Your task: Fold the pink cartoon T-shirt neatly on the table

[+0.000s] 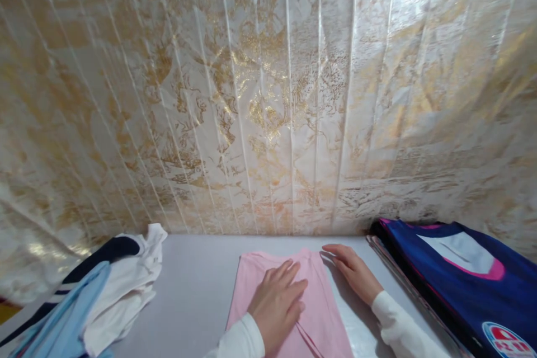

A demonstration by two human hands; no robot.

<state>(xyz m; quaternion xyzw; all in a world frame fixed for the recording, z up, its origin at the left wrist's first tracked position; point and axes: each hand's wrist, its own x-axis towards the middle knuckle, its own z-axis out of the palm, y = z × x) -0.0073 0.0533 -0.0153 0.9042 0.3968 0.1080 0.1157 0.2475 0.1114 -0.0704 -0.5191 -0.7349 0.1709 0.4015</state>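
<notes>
A pink shirt (pixel 251 277) lies flat on the pale table in front of me, its sides folded inward and its collar at the far end. My left hand (pixel 279 305) rests on the middle of the shirt with its fingers spread. At the shirt's upper right corner is my right hand (pixel 354 271), fingers stretched out toward the collar edge. Whether its fingertips touch the cloth I cannot tell. Both hands wear white sleeves. The near end of the shirt runs out of the picture.
On the left sits a loose heap of clothes (pixel 121 285) in white, light blue and dark navy. A stack of folded garments stands on the right, topped by a navy shirt (pixel 444 285). Behind the table (pixel 188 285) hangs a shiny gold-patterned sheet (pixel 268 112).
</notes>
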